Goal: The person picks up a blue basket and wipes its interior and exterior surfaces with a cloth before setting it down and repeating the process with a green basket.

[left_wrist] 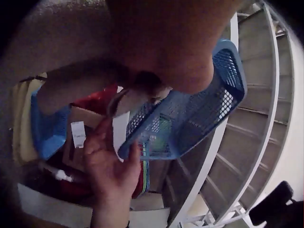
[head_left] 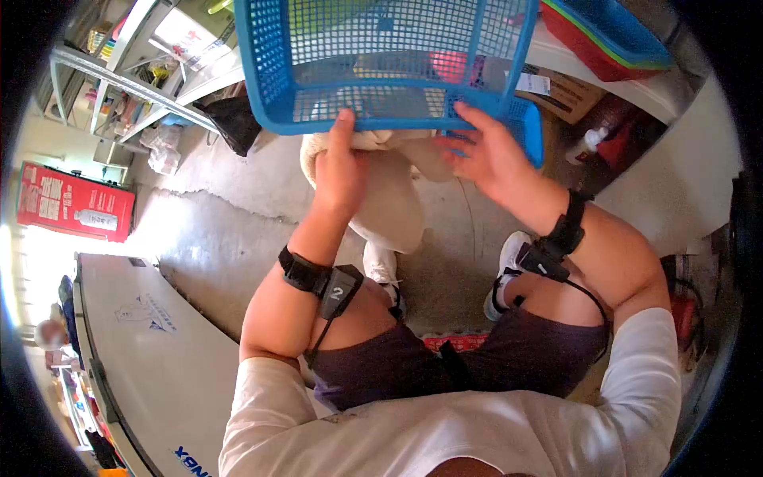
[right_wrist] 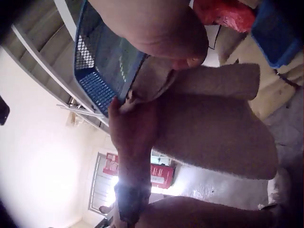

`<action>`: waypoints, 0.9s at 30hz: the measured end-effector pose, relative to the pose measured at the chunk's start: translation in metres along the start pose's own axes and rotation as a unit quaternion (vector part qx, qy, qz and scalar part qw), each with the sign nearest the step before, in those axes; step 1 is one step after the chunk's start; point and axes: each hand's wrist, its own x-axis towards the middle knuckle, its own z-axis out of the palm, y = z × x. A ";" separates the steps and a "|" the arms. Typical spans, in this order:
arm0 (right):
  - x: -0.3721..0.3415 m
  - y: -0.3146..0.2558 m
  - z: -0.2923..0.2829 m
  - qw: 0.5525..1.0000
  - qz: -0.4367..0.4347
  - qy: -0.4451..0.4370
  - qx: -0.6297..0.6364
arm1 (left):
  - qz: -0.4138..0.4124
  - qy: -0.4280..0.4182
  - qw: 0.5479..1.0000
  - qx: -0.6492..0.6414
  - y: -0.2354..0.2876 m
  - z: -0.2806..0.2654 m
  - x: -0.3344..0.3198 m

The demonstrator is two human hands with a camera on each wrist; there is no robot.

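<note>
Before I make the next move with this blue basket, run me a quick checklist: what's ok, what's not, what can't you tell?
1. Left hand at the blue basket: ok, thumb over the near rim.
2. Right hand wrapped round the rim: not ok, its fingers look loosely spread.
3. Beige cloth item out of the way: not ok, it hangs beneath the near rim, between the hands.
4. Basket supported underneath: cannot tell, no view shows it clearly.
5. Basket empty: cannot tell, colours behind the mesh confuse it.
6. Wrist units strapped on: ok, both arms.
</note>
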 end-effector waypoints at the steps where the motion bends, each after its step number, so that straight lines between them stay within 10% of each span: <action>1: 0.006 -0.003 -0.008 1.000 -0.014 -0.007 -0.014 | 0.007 0.032 0.999 0.019 0.004 -0.004 -0.001; 9: 0.028 -0.024 -0.037 0.986 -0.162 0.035 -0.020 | -0.003 0.033 0.985 0.168 0.016 -0.012 -0.013; 13: 0.022 -0.027 -0.034 0.991 -0.121 0.027 0.057 | -0.027 -0.017 0.985 0.171 0.017 -0.006 -0.012; 19: 0.009 -0.021 -0.011 0.992 -0.087 0.018 0.089 | 0.156 -0.189 0.940 0.236 -0.006 0.003 -0.010; 27: 0.008 -0.019 0.007 0.983 -0.121 0.031 0.133 | 0.108 -0.247 0.912 0.310 -0.015 0.010 -0.010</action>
